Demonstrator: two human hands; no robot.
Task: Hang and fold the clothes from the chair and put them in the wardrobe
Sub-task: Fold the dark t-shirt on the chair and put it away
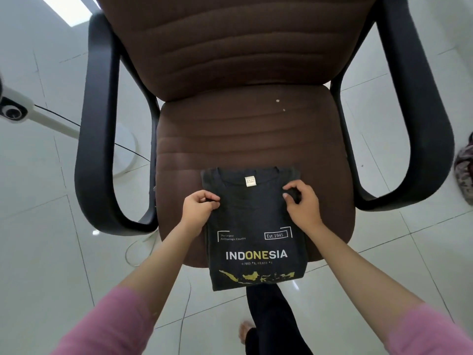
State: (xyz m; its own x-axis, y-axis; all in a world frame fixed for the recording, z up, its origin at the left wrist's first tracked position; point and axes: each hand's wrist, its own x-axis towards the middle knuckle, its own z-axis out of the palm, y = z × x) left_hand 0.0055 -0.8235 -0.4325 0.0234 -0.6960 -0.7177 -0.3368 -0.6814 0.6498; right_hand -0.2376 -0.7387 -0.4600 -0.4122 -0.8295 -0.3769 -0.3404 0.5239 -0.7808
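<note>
A dark T-shirt (pixel 252 221) printed with "INDONESIA" and a yellow map lies folded into a narrow strip on the front of the brown chair seat (pixel 245 134). Its lower end hangs over the seat's front edge. My left hand (pixel 199 206) pinches the shirt's left edge just below the collar. My right hand (pixel 302 203) pinches the right edge at the same height. A white label shows inside the collar. The wardrobe is out of view.
The chair has black armrests on the left (pixel 96 139) and right (pixel 419 124) and a tall brown backrest (pixel 235 39). A white fan stand (pixel 33 111) with a cable sits on the tiled floor at left. Patterned fabric (pixel 464 170) shows at the right edge.
</note>
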